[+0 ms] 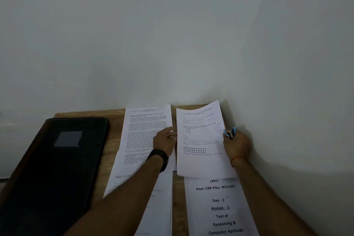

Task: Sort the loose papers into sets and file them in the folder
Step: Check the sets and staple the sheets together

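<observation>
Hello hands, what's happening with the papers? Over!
Left hand pinches sheets at left edge. Right hand grips stapler by right edge. Folder shut, off left. Nothing in the way.

a plain pale wall [172,34] fills the upper half of the frame; below it a brown wooden table [116,126] meets it. lower centre, a black wristwatch [159,156]; right of it, an orange thread band [236,158]
</observation>
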